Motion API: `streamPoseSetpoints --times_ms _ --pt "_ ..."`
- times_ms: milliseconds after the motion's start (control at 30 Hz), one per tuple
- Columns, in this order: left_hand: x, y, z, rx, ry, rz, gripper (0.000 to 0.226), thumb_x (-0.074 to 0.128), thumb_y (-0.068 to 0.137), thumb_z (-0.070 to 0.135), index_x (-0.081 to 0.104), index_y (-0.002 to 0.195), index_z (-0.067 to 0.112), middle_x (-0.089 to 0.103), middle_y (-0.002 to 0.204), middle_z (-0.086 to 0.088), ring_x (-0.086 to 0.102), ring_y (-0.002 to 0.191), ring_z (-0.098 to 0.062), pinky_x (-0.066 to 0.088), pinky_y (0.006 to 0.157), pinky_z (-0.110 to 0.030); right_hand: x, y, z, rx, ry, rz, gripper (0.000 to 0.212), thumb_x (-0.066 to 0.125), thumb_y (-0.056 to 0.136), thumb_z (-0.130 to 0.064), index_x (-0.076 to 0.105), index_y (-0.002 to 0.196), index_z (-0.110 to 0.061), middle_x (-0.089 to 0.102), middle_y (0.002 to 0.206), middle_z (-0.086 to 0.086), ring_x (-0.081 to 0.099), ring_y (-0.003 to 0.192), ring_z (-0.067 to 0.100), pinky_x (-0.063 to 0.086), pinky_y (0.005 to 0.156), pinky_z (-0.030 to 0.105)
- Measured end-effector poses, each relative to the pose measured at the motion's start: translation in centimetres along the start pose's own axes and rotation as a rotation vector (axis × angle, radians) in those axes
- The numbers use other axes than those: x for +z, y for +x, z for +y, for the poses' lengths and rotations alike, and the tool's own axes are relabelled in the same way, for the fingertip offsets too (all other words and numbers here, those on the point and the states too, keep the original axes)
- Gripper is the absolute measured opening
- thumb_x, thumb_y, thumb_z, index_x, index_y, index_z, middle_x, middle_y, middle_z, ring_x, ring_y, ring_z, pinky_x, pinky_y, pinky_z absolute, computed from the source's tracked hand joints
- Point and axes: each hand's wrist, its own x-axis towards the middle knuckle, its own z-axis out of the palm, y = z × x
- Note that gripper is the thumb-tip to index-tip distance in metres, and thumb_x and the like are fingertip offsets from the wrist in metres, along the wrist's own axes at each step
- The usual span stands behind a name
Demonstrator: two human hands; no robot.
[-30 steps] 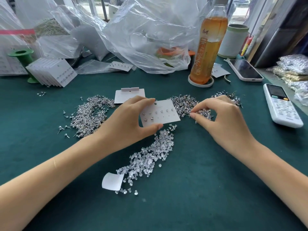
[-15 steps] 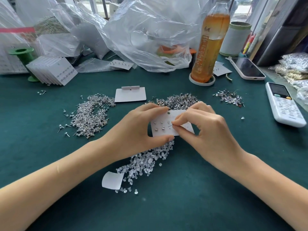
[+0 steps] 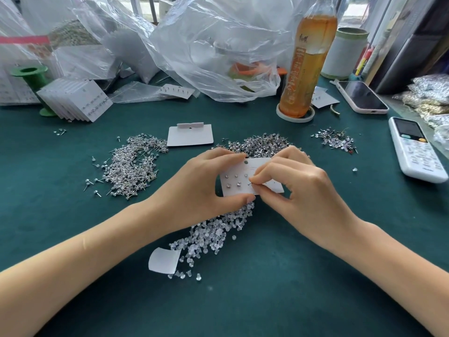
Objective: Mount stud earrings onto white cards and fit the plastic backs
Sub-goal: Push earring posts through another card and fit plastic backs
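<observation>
My left hand (image 3: 199,188) pinches a white card (image 3: 237,188) by its left side, thumb below and fingers above. Several studs sit in the card's left holes. My right hand (image 3: 298,190) pinches a stud earring (image 3: 250,183) between thumb and forefinger, its pin touching the card's face. A heap of silver studs (image 3: 132,166) lies to the left, another heap (image 3: 262,143) just behind the card. Clear plastic backs (image 3: 211,235) are piled under and in front of my hands. A blank card (image 3: 190,136) lies farther back.
A stack of finished cards (image 3: 77,100) stands at back left beside a green spool (image 3: 31,76). Crumpled plastic bags (image 3: 209,47), a tea bottle (image 3: 306,59), a phone (image 3: 362,97) and a white remote (image 3: 415,149) line the back and right. A small paper scrap (image 3: 162,261) lies near the backs.
My right hand left the stud heap with one stud and came to the card. My left hand brought the card slightly right and nearer; the stud's pin now meets the card.
</observation>
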Motion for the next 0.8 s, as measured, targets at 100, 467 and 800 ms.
streamPoseSetpoints --times_ms 100,467,800 --pt "0.1 0.0 0.0 0.002 -0.018 0.0 0.071 0.071 0.072 0.049 0.053 0.132 0.016 0.055 0.125 0.009 0.052 0.111 -0.002 0.04 0.095 -0.016 0.1 0.1 -0.1 -0.029 -0.006 -0.017 0.003 0.072 0.081 -0.005 0.073 0.082 -0.002 0.069 0.082 0.002 0.052 0.08 0.023 0.044 0.079 0.031" --pt "-0.2 0.3 -0.8 -0.067 -0.025 -0.012 0.078 0.063 0.068 0.063 0.05 0.135 0.026 0.049 0.126 0.021 0.042 0.112 0.009 0.028 0.09 0.005 -2.2 0.4 4.1 0.453 -0.107 0.055 0.009 0.073 0.081 -0.011 0.074 0.088 -0.017 0.064 0.101 -0.002 0.05 0.107 0.021 0.028 0.089 0.013" --pt "0.1 0.2 -0.6 -0.072 -0.028 -0.034 0.077 0.064 0.069 0.06 0.049 0.136 0.025 0.048 0.129 0.02 0.045 0.113 0.007 0.034 0.094 -0.008 -1.5 0.1 5.0 0.415 -0.247 -0.054 0.008 0.078 0.077 -0.014 0.073 0.082 -0.01 0.065 0.094 0.005 0.05 0.102 0.025 0.027 0.09 0.021"
